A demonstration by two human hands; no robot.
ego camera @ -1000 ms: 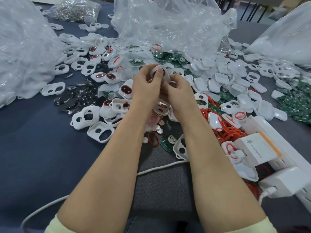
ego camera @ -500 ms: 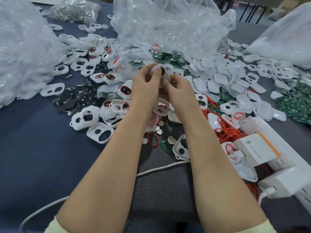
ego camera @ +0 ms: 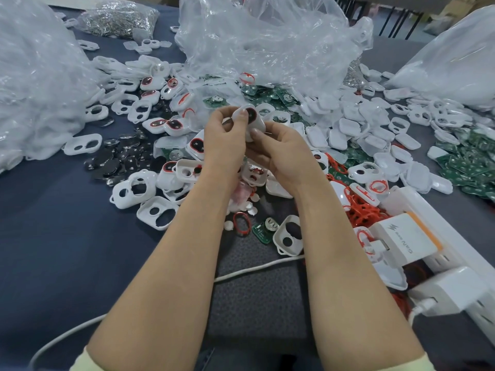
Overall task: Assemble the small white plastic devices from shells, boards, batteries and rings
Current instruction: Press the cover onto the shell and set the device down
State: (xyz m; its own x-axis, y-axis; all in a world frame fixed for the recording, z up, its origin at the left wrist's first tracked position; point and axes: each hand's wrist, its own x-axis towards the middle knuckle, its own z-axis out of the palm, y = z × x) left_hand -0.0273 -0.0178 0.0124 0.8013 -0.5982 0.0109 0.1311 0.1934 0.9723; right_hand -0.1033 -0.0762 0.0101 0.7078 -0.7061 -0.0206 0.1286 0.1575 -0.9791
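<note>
Both hands hold one white device (ego camera: 251, 121) up above the middle of the desk (ego camera: 53, 236): the left hand (ego camera: 223, 137) pinches its upper end, thumb beside the dark round opening, and the right hand (ego camera: 281, 151) has its fingers (ego camera: 255, 133) curled round the lower end. Beneath and around them lie loose white shells (ego camera: 158, 212), black coin batteries (ego camera: 115, 159) to the left, red rings (ego camera: 361, 210) and green boards (ego camera: 471, 167) to the right, with clear plastic bags (ego camera: 267, 41) behind
</note>
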